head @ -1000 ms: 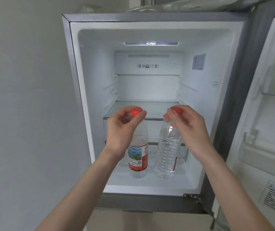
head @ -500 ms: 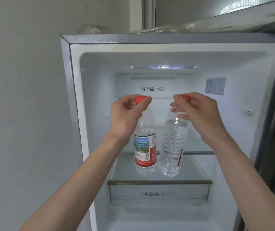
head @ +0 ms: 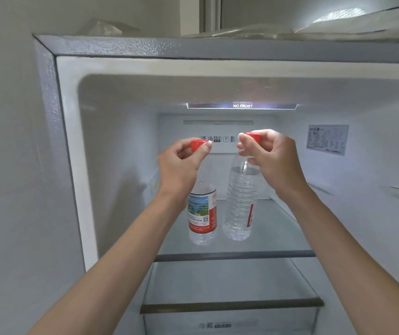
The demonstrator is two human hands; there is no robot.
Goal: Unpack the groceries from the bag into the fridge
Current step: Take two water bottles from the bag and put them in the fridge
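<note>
While pinching caps (head: 198, 144): both hands (head: 181, 165) raised.

Upper glass shelf (head: 278, 228) seen below both hands; whether two bottles (head: 202, 213) are rested on it cannot be told. Second glass shelf (head: 229, 284) seen lower.
</note>
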